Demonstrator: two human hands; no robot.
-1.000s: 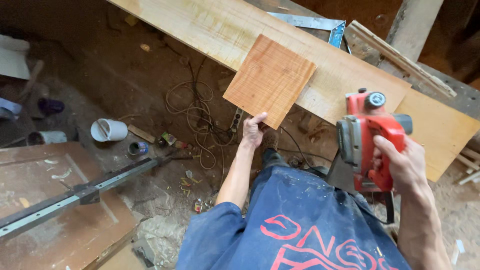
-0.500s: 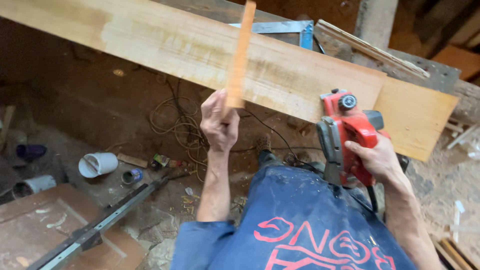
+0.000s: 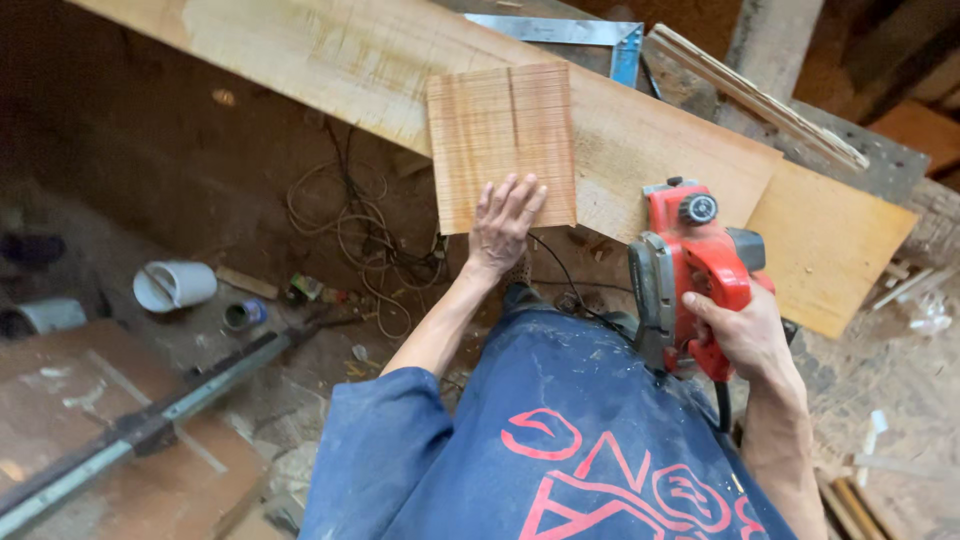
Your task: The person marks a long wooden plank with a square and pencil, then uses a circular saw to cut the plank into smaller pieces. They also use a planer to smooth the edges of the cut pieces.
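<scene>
Left hand (image 3: 503,222) flat, right hand (image 3: 742,335) clenched

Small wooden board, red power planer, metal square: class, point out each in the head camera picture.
small wooden board (image 3: 500,130): head view, middle of its ridged face.
red power planer (image 3: 690,255): head view, red body below the knob.
metal square (image 3: 570,32): head view, long steel arm.

Blue dusty work shirt, sleeves pushed up, red lettering; bare forearms.
</scene>
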